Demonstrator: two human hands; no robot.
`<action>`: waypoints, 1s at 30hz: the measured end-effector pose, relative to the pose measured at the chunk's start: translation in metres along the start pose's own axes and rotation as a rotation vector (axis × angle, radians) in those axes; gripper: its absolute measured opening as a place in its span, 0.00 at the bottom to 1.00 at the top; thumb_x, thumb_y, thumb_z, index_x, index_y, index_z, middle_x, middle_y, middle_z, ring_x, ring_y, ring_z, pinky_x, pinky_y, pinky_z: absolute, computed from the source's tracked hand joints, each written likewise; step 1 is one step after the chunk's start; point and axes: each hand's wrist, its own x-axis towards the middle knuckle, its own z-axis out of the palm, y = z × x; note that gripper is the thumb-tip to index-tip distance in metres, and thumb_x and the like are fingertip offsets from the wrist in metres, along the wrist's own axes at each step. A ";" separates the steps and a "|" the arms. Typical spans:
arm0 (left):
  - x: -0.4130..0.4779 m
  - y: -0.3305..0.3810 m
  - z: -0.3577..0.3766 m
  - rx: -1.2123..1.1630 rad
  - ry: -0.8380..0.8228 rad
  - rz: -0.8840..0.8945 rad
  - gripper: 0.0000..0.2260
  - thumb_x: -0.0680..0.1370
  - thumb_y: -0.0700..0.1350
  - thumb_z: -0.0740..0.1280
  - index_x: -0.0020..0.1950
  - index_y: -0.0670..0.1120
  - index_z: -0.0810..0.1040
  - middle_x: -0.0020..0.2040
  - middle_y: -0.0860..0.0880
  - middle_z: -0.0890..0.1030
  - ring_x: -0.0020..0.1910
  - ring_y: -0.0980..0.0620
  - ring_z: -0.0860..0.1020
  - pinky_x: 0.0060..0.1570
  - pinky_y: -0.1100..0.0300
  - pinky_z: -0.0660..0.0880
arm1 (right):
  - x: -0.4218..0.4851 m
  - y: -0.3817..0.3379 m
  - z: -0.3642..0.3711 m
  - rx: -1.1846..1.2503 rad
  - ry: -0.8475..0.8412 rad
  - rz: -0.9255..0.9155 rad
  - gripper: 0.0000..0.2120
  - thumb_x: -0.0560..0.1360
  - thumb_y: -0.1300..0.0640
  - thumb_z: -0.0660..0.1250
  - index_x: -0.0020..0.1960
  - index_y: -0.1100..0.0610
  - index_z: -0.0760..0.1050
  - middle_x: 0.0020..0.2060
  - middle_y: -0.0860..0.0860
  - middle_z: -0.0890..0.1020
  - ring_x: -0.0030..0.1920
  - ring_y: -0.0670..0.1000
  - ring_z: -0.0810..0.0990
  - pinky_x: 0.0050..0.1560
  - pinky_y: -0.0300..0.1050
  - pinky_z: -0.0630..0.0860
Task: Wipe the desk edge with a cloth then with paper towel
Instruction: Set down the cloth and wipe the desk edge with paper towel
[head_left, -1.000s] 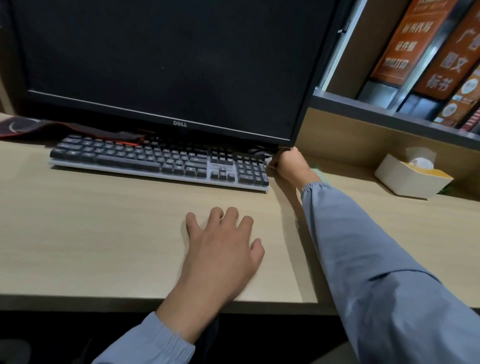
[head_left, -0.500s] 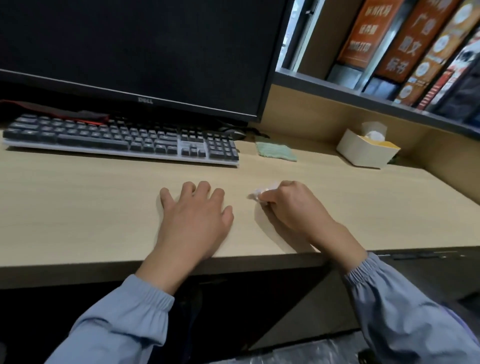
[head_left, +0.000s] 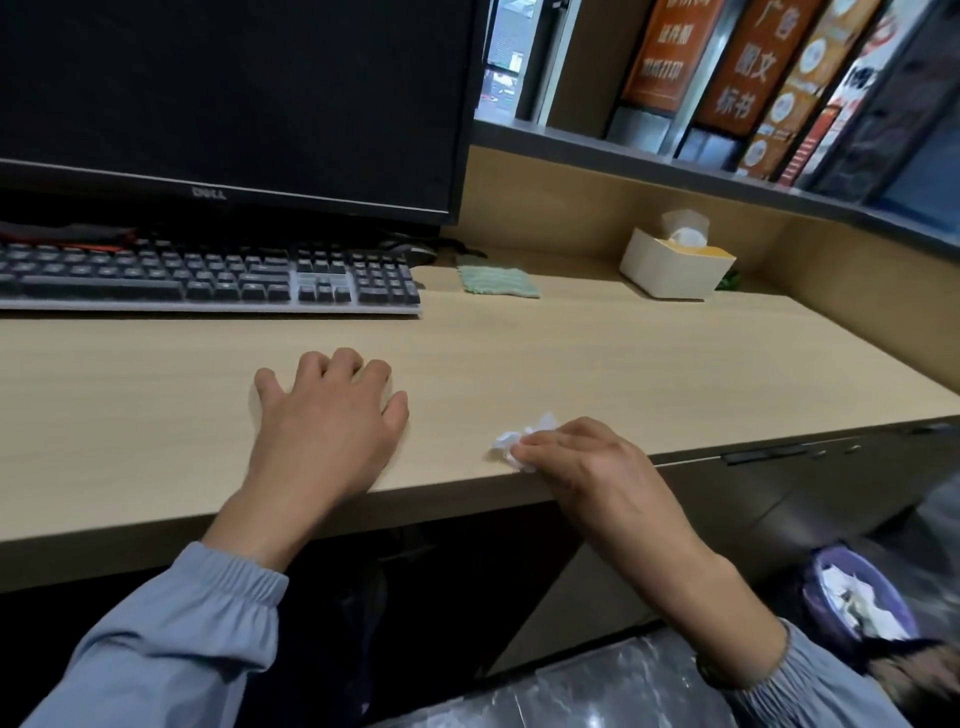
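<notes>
1. Left hand (head_left: 327, 421): it lies palm down on the bench (head_left: 623, 353), fingers relaxed and slightly spread, holding nothing. Treat it as a brace only.
2. Cloth (head_left: 497, 281): the green cloth lies flat on the bench, well beyond both hands and just right of the keyboard (head_left: 208, 283). Neither hand touches it. Judge the cloth pass as finished.
3. Paper towel (head_left: 519, 441): the fingertips of the right hand (head_left: 582, 467) pinch a crumpled white wad and press it onto the bench top. The wad sits just inside the bench edge (head_left: 441, 506), to the right of the left hand. Judge the second pass as under way.
4. Remaining work: the surface shows no wipe marks, so you cannot tell how much of the edge the towel has covered.
5. Hidden or unclear:
   - The right hand covers much of the wad, so you cannot tell whether the wad reaches the front face of the edge.
   - The edge runs out of view far left of the left hand.
   - Below and right of the right hand, a bin (head_left: 811, 597) is blurred. The white scraps inside it cannot be identified.
</notes>
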 end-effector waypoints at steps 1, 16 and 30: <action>0.000 0.000 0.000 0.002 -0.001 0.000 0.23 0.85 0.60 0.47 0.75 0.55 0.69 0.72 0.51 0.71 0.70 0.46 0.67 0.66 0.37 0.65 | -0.002 0.005 -0.001 -0.015 0.011 0.011 0.18 0.69 0.70 0.77 0.55 0.54 0.85 0.52 0.47 0.87 0.45 0.58 0.82 0.36 0.51 0.82; -0.002 0.002 0.001 0.037 0.024 0.005 0.19 0.85 0.58 0.48 0.71 0.56 0.70 0.70 0.53 0.71 0.68 0.48 0.68 0.64 0.40 0.65 | 0.115 0.070 0.032 -0.114 -0.125 0.082 0.08 0.78 0.63 0.69 0.49 0.57 0.87 0.44 0.55 0.88 0.44 0.55 0.85 0.51 0.45 0.80; -0.001 -0.002 0.000 -0.028 0.015 0.002 0.24 0.82 0.62 0.43 0.72 0.58 0.68 0.72 0.55 0.69 0.71 0.50 0.66 0.70 0.38 0.61 | 0.240 0.122 0.087 -0.183 -0.269 0.244 0.13 0.72 0.69 0.63 0.49 0.64 0.84 0.49 0.64 0.85 0.51 0.67 0.82 0.49 0.58 0.82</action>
